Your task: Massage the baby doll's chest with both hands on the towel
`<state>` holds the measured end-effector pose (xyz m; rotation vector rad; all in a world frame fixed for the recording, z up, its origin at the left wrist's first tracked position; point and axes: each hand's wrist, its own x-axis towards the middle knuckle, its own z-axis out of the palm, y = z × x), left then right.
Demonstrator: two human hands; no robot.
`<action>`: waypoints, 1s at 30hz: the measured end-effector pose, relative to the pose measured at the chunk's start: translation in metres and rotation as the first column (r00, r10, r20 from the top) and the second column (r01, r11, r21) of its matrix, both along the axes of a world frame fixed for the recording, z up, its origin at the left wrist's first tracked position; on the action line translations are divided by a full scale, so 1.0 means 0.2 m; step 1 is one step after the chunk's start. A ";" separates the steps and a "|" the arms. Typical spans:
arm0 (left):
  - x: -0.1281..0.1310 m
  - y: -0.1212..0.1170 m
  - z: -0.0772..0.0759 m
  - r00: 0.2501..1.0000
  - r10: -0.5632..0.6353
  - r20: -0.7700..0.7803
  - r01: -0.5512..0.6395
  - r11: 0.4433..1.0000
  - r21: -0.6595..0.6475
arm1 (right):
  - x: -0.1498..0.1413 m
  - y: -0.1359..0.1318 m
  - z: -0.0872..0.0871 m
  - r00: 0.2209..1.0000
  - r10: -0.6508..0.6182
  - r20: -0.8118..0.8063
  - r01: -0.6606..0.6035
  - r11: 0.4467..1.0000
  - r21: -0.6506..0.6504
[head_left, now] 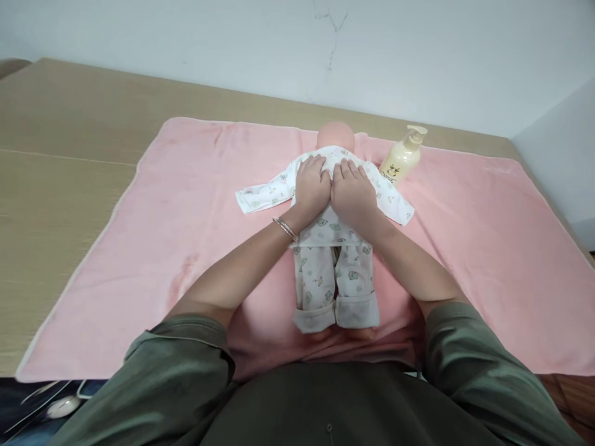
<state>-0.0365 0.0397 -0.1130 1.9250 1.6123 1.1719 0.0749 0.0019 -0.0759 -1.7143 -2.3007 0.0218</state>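
A baby doll [335,135] lies on a pink blanket [195,186], head away from me and feet toward me. It wears a white printed top [328,232] and matching trousers [356,275] with turned-up cuffs. My left hand [313,186] rests flat on the upper part of the top, fingers pointing toward the head. Beside it, touching at the thumbs, my right hand [353,195] lies flat on the same cloth. Both hands hold nothing. The doll's sleeves spread out to either side, and its face is not visible.
A cream pump bottle [402,158] stands on the blanket right of the doll, close to one sleeve. The wooden table [69,124] extends to the left under the blanket. A pale wall [260,56] rises behind the table.
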 end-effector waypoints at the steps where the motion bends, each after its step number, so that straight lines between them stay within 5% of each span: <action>1: 0.00 0.00 0.00 1.000 -0.007 -0.003 0.007 1.000 0.005 | 0.01 0.02 0.00 0.999 0.043 -0.011 -0.044 0.999 -0.009; 8: 0.01 -0.05 -0.02 0.997 -0.059 -0.041 0.063 0.992 0.107 | 0.09 0.13 0.00 0.977 -0.206 -0.048 0.202 0.976 -0.077; 15: -0.01 0.00 -0.06 0.999 -0.014 0.038 0.012 0.998 0.061 | 0.03 0.05 0.00 0.990 0.112 -0.083 -0.116 0.993 -0.039; 23: 0.01 -0.06 -0.01 0.999 -0.042 -0.024 0.043 0.996 0.081 | 0.13 0.18 -0.01 0.981 -0.067 -0.184 0.050 0.994 -0.095; 30: -0.08 0.09 -0.04 0.995 -0.069 -0.067 0.068 0.997 -0.023 | 0.05 0.04 -0.01 0.994 -0.068 -0.087 0.067 0.998 -0.008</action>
